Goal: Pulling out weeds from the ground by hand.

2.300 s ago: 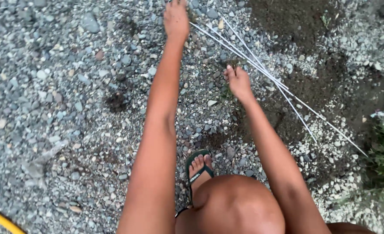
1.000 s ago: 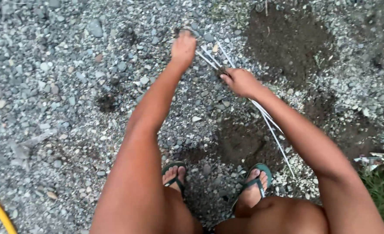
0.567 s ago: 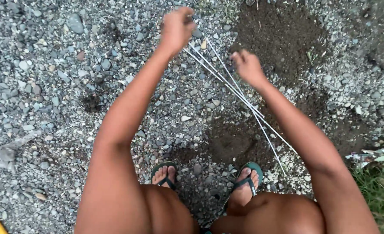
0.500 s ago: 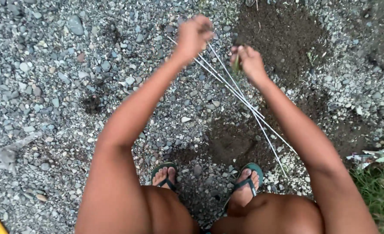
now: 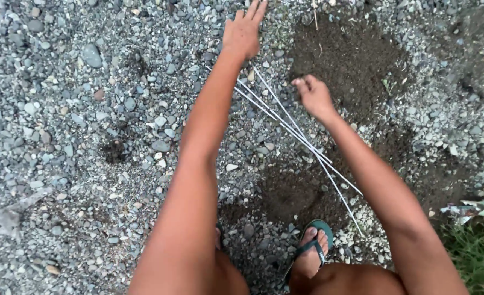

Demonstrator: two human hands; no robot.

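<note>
Left hand [image 5: 244, 33] stretched far forward over the gravel [image 5: 72, 109], fingers spread and straight, palm down, holding nothing, fingertips near the top edge of view. Right hand [image 5: 314, 95] lower and to the right, at the edge of a dark soil patch [image 5: 351, 60], fingers curled loosely inward; cannot tell whether anything is pinched between them. Thin white rods [image 5: 294, 131] lying together on the ground, running diagonally from just below the left wrist, past the right hand, down toward the right foot; touched by neither hand. Green flip-flop [image 5: 313, 246] on that foot, toes showing, beside the lower rod ends. Grass [image 5: 479, 251] at the lower right corner
</note>
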